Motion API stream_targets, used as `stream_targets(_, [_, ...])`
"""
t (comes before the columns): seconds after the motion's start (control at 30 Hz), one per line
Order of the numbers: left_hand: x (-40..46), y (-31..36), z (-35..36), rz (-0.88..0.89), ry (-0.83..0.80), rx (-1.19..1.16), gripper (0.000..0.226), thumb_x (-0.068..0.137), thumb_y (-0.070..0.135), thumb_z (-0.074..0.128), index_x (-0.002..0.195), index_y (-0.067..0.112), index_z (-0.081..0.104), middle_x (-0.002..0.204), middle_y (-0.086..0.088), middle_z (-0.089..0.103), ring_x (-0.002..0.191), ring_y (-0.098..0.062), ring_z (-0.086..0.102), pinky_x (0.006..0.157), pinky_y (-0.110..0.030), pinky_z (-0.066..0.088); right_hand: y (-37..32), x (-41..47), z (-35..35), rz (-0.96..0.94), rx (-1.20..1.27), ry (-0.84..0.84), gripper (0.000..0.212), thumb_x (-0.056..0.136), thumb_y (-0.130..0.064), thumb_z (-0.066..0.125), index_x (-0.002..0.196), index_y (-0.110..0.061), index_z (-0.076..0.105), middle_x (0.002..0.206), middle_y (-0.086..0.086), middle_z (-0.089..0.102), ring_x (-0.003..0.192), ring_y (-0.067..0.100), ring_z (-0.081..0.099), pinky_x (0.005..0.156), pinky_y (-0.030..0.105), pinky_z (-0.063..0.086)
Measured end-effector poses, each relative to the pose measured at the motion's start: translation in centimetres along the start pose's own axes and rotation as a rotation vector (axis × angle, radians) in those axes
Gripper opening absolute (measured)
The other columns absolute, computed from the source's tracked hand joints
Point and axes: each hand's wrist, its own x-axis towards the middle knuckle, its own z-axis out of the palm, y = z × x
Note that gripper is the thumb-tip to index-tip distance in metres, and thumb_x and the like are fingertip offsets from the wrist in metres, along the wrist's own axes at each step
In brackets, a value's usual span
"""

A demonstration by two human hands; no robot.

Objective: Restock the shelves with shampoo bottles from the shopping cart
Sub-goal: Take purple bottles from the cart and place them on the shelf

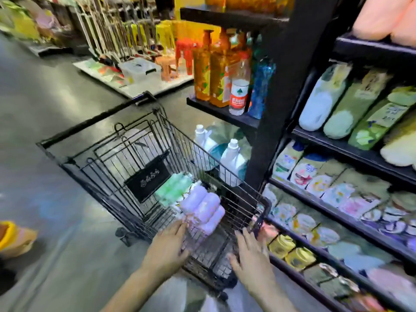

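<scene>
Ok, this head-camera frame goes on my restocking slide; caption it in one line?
Both open hands, left and right, reach into a black cart holding purple bottles and green bottles.

Pretty clearly a shop, some kind of general store or supermarket aisle. There's a black wire shopping cart (144, 176) parked on a grey polished floor (56, 91), right next to tall black shelves (292, 64) packed with rows of packaged goods (351, 109) and orange bottles (211, 68). Further down the aisle, stacked plastic stools (180, 52) and hanging long-handled tools (108, 30) sit out for sale.
</scene>
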Motion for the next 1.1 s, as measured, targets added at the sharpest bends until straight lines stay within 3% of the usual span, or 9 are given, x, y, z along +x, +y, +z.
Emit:
stream_targets(0.07, [-0.3, -2.1, -0.4, -0.006, 0.023, 0.028, 0.09, 0.075, 0.066, 0.017, 0.138, 0.008, 0.046, 0.142, -0.011, 0.048, 0.13, -0.025, 0.047, 0.105, -0.038, 0.042, -2.5, 0.0, 0.0, 0.01, 0.003, -0.086, 0.069, 0.082, -0.053, 0.025, 0.13, -0.015, 0.056, 0.137, 0.011, 0.054, 0.122, 0.027, 0.056, 0.099, 0.056, 0.044])
stream_targets(0.1, [-0.3, -3.1, -0.5, -0.017, -0.01, 0.023, 0.088, 0.076, 0.064, 0.02, 0.141, 0.009, 0.042, 0.146, -0.011, 0.043, 0.134, -0.023, 0.042, 0.109, -0.037, 0.037, -3.7, 0.2, 0.2, -0.007, 0.009, -0.102, 0.068, 0.087, -0.052, 0.022, 0.143, -0.018, 0.04, 0.152, 0.009, 0.036, 0.138, 0.025, 0.039, 0.112, 0.054, 0.026])
stream_targets(0.13, [0.0, -4.0, -0.4, -0.03, -0.065, 0.015, 0.084, 0.077, 0.06, 0.024, 0.145, 0.011, 0.035, 0.151, -0.009, 0.035, 0.139, -0.022, 0.034, 0.113, -0.035, 0.029, -4.4, 0.7, 0.5, -0.027, 0.027, -0.125, 0.064, 0.093, -0.05, 0.023, 0.15, -0.021, 0.024, 0.159, 0.005, 0.019, 0.146, 0.021, 0.021, 0.117, 0.049, 0.01])
stream_targets(0.2, [1.0, -5.9, -0.2, -0.024, -0.118, 0.036, 0.077, 0.08, 0.052, 0.032, 0.147, 0.014, 0.028, 0.153, -0.007, 0.03, 0.142, -0.021, 0.026, 0.116, -0.033, 0.023, -5.4, 2.0, 1.0, -0.008, 0.046, -0.183, 0.061, 0.099, -0.046, 0.031, 0.152, -0.024, 0.011, 0.161, 0.001, 0.006, 0.148, 0.018, 0.009, 0.119, 0.044, 0.0])
stream_targets(0.47, [8.3, -10.2, -0.1, 0.069, -0.27, 0.206, 0.061, 0.092, 0.043, 0.046, 0.142, 0.013, 0.028, 0.15, -0.006, 0.031, 0.139, -0.022, 0.028, 0.114, -0.04, 0.025, -7.1, 10.1, 5.1, 0.001, 0.053, -0.317, 0.058, 0.1, -0.039, 0.035, 0.151, -0.018, 0.016, 0.159, 0.008, 0.016, 0.146, 0.027, 0.018, 0.12, 0.046, 0.01])
stream_targets(0.7, [17.1, -13.8, 1.4, 0.111, -0.472, 0.221, 0.057, 0.091, 0.041, 0.048, 0.137, 0.011, 0.034, 0.141, -0.009, 0.042, 0.129, -0.026, 0.04, 0.108, -0.039, 0.034, -7.2, 17.2, 7.7, 0.21, 0.152, -0.477, 0.062, 0.099, -0.047, 0.035, 0.148, -0.013, 0.019, 0.148, 0.011, 0.034, 0.133, 0.03, 0.039, 0.113, 0.047, 0.026])
stream_targets(0.87, [22.4, -15.3, 4.7, 0.11, -0.609, 0.205, 0.059, 0.093, 0.042, 0.046, 0.141, 0.012, 0.03, 0.14, -0.009, 0.045, 0.128, -0.027, 0.044, 0.103, -0.043, 0.04, -7.0, 21.8, 8.6, 0.286, 0.277, -0.502, 0.054, 0.097, -0.048, 0.039, 0.141, -0.018, 0.029, 0.132, 0.009, 0.051, 0.111, 0.028, 0.055, 0.093, 0.038, 0.045])
stream_targets(0.97, [25.3, -16.5, 7.1, 0.092, -0.667, 0.119, 0.06, 0.095, 0.036, 0.045, 0.145, 0.01, 0.024, 0.144, -0.01, 0.04, 0.131, -0.027, 0.041, 0.103, -0.039, 0.038, -7.2, 24.6, 9.6, 0.367, 0.431, -0.46, 0.053, 0.099, -0.044, 0.042, 0.141, -0.015, 0.03, 0.125, 0.009, 0.057, 0.11, 0.027, 0.057, 0.072, 0.026, 0.043])
stream_targets(1.1, [29.6, -18.3, 11.4, -0.021, -0.732, -0.146, 0.063, 0.096, 0.037, 0.045, 0.146, 0.008, 0.02, 0.148, -0.011, 0.033, 0.133, -0.027, 0.038, 0.102, -0.032, 0.034, -7.6, 28.9, 13.2, 0.595, 0.686, -0.418, 0.076, 0.093, -0.047, 0.053, 0.149, -0.011, 0.015, 0.141, 0.015, 0.046, 0.123, 0.032, 0.052, 0.093, 0.033, 0.044])
